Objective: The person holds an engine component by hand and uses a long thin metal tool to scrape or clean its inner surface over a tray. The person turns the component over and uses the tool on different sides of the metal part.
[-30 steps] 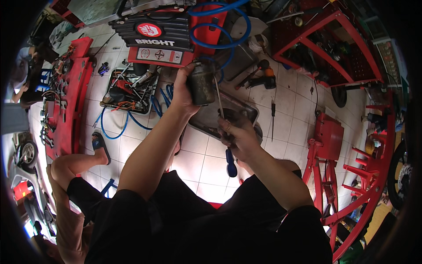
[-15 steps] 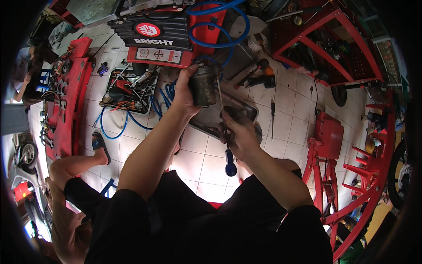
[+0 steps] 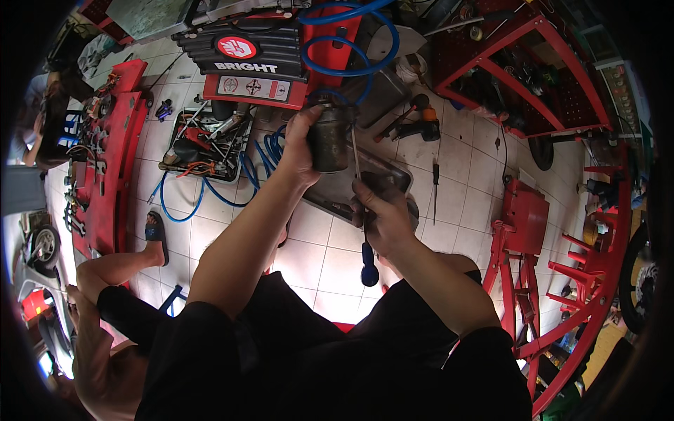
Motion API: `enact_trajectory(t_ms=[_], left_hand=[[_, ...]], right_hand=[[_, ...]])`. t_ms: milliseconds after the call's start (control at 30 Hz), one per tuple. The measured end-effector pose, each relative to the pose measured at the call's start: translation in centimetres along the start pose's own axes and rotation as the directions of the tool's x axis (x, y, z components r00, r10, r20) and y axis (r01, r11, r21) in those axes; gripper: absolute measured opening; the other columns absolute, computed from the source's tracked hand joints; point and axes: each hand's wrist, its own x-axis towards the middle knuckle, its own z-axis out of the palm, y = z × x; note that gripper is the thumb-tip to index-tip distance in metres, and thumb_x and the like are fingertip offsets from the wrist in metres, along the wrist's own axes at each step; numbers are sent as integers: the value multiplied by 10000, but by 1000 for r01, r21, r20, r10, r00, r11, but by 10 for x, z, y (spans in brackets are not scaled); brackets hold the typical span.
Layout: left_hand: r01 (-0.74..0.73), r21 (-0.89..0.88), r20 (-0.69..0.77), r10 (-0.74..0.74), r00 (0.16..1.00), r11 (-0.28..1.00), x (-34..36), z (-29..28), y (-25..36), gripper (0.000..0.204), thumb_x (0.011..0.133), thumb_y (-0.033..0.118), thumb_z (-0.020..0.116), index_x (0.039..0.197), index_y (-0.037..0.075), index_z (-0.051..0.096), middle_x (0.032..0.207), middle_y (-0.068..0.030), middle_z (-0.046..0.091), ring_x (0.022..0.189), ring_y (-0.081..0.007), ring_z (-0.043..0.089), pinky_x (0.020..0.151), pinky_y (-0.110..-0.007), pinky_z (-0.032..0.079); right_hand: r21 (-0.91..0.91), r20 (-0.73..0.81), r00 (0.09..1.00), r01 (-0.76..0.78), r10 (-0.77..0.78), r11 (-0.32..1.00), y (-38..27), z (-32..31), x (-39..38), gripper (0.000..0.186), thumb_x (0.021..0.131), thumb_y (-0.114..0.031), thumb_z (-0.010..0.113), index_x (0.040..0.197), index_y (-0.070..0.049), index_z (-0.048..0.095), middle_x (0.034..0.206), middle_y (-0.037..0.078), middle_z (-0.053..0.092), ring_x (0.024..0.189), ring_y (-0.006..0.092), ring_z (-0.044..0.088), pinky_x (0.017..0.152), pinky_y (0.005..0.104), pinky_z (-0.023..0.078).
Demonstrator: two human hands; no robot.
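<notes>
My left hand (image 3: 300,151) grips a grimy dark metal cylinder (image 3: 330,138), held upright above the white tiled floor (image 3: 309,259). My right hand (image 3: 382,217) is closed around a blue-handled screwdriver (image 3: 363,210), its shaft tip beside the cylinder. Below lies a grey metal tray (image 3: 354,188); a red steel frame (image 3: 554,231) crowds my right, a tray of tools (image 3: 207,140) my left.
</notes>
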Motion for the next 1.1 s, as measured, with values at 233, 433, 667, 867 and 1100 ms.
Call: enact_trajectory(t_ms=[233, 433, 667, 867, 1100], left_hand=[[21, -15, 5, -21, 1000, 1000, -4, 7, 1, 488, 877, 442, 511, 1144, 40, 584, 974, -119, 665, 837, -204, 654, 709, -342, 544], [40, -40, 6, -39, 999, 998, -5, 10, 5, 465, 879, 438, 507, 1124, 50, 586, 950, -111, 660, 823, -209, 653, 696, -348, 541], [43, -27, -22, -44, 999, 999, -8, 9, -1, 456, 879, 422, 500, 1126, 49, 586, 952, -110, 664, 833, -213, 654, 712, -349, 541], [121, -199, 77, -108, 991, 972, -16, 22, 1, 455, 862, 407, 501, 1119, 43, 593, 965, -115, 670, 848, -225, 656, 747, -356, 538], [149, -292, 34, -145, 989, 945, -9, 20, -7, 486, 855, 435, 499, 1130, 46, 596, 1029, -136, 663, 936, -259, 656, 784, -370, 539]], right_hand=[[-49, -186, 979, 77, -85, 996, 1, 7, -3, 333, 897, -126, 679, 1151, 43, 546, 961, 105, 606, 831, 205, 612, 692, 358, 552], [-2, -146, 989, -9, 9, 1000, -5, 5, 0, 356, 907, -128, 669, 1183, 57, 540, 1079, 138, 604, 879, 203, 609, 717, 330, 537], [-31, -23, 1000, 3, -3, 1000, 2, 7, 2, 237, 933, -180, 639, 1065, 3, 566, 773, 35, 534, 601, 94, 435, 489, 227, 296], [85, 46, 980, -197, 193, 977, -13, 12, 0, 166, 967, -216, 565, 986, -57, 523, 651, -11, 377, 535, 77, 305, 444, 232, 204], [100, 128, 959, -265, 252, 959, -19, -5, 10, 125, 968, -189, 548, 1031, -82, 535, 653, -13, 380, 521, 80, 311, 440, 237, 230]])
